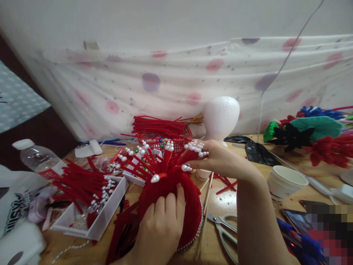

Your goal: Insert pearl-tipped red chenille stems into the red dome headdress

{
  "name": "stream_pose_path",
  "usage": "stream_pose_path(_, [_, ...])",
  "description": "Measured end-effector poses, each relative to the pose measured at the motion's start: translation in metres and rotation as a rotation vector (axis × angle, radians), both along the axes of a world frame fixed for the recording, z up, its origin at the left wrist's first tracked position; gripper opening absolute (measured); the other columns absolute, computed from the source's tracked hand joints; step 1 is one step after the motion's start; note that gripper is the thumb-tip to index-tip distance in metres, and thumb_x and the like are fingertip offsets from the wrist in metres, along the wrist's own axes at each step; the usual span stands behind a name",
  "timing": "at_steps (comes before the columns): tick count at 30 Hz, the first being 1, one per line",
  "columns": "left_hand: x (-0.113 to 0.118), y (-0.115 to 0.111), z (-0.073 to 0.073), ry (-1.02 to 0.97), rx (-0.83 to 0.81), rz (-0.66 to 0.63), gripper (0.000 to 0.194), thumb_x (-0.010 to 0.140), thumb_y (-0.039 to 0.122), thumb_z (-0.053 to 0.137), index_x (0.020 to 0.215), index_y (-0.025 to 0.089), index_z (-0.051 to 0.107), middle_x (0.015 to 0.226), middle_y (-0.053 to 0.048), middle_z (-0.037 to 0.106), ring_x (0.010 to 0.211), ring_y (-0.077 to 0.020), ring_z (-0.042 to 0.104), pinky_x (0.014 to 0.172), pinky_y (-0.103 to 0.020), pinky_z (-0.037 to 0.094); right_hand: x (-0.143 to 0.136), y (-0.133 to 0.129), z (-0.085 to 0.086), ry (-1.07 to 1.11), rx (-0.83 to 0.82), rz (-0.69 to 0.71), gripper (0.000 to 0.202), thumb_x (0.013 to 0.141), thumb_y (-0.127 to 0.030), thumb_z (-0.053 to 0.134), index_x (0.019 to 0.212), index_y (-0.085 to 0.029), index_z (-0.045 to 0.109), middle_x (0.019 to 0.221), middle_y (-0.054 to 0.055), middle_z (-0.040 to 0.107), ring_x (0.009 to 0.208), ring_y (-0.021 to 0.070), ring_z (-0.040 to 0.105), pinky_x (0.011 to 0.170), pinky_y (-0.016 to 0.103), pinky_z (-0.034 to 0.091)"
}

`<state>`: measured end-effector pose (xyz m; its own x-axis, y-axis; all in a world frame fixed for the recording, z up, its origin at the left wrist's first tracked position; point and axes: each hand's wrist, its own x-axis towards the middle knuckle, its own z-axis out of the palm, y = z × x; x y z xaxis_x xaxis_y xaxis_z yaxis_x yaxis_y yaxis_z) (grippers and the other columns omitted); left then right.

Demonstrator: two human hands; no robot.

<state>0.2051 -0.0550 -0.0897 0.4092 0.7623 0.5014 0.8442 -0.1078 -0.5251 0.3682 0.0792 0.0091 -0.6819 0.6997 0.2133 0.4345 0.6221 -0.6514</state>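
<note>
A red fuzzy headpiece [193, 209] with a pearl trim along its lower right edge is at the centre. Red stems tipped with white pearls [169, 146] fan out from its top. My left hand [164, 221] lies against its front, fingers curled and pressed on the red surface. At the upper right of the piece, my right hand [211, 156] reaches over with its fingers round a pearl-tipped stem; the fingertips are partly hidden behind the pearls.
A white tray [110, 217] of pearl-tipped red stems sits left, near a plastic bottle [41, 158]. Scissors [224, 228] lie right of the headpiece. Behind are a white foam head [222, 117] and a red basket [187, 134]. A paper cup [285, 182] stands right.
</note>
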Motion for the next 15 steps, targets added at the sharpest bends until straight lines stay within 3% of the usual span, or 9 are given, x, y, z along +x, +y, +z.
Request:
stream_pose_path(8, [0.0003, -0.0004, 0.0017, 0.005, -0.003, 0.007, 0.049, 0.080, 0.009, 0.051, 0.129, 0.007, 0.055, 0.068, 0.002, 0.051, 0.056, -0.0122, 0.055, 0.047, -0.024, 0.049, -0.0009, 0.0006, 0.0014, -0.026, 0.005, -0.006, 0.023, 0.080, -0.041, 0.066, 0.081, -0.019, 0.070, 0.064, -0.001, 0.062, 0.066, 0.0162, 0.056, 0.059, 0.027, 0.042])
stream_pose_path(15, [0.0011, -0.0009, 0.0022, -0.005, -0.009, 0.014, 0.049, 0.080, 0.008, 0.052, 0.128, 0.009, 0.055, 0.069, 0.002, 0.052, 0.056, -0.0122, 0.056, 0.047, -0.024, 0.049, 0.0003, 0.0011, 0.0001, -0.016, 0.002, 0.003, 0.017, 0.075, -0.036, 0.070, 0.074, -0.019, 0.070, 0.060, -0.002, 0.060, 0.067, 0.0169, 0.057, 0.060, 0.027, 0.043])
